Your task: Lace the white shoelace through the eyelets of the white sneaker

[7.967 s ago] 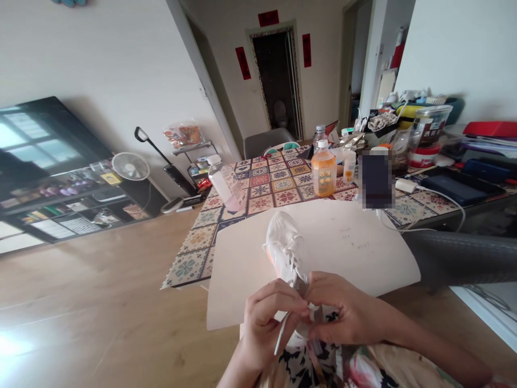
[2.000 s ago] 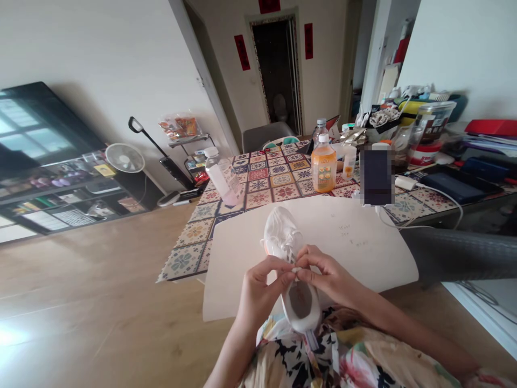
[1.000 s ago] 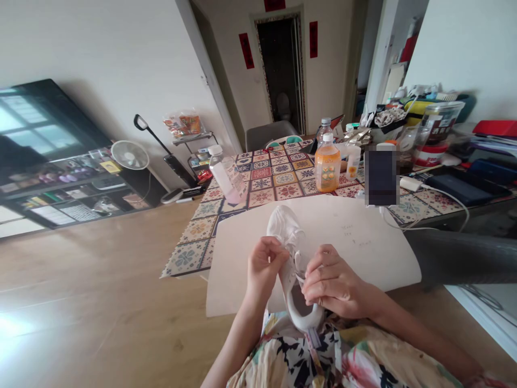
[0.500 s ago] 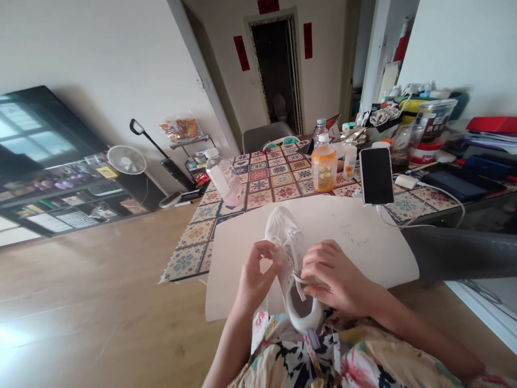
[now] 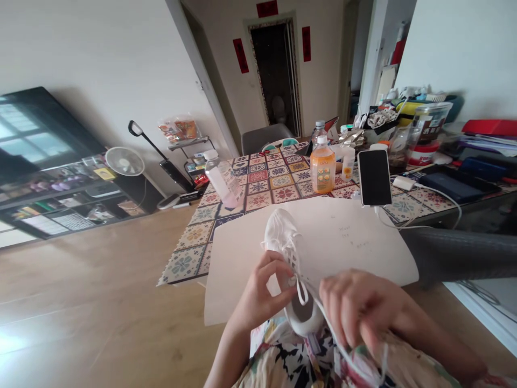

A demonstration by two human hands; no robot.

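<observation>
A white lace-up sneaker (image 5: 280, 229) rests on the white sheet, its toe pointing away and its heel opening toward my lap. My left hand (image 5: 269, 291) pinches the white shoelace (image 5: 302, 291) at the upper eyelets, where a small loop stands out over the tongue. To the right of the shoe, my right hand (image 5: 359, 310) is curled and somewhat blurred by motion. A long stretch of lace runs from the eyelets past its fingers and hangs below it over the flowered clothing. The exact grip of the right fingers is partly hidden.
The white sheet (image 5: 242, 253) overhangs the front of the patterned table (image 5: 194, 237). Beyond it stand a tilted clear bottle (image 5: 221, 180), an orange-filled bottle (image 5: 323, 167) and a phone (image 5: 375, 178) on a stand with a cable. Assorted containers crowd the right side.
My left hand has shifted from the shoe's left side to the upper eyelets. My right hand has moved right and toward me, and a long stretch of lace now extends beside it.
</observation>
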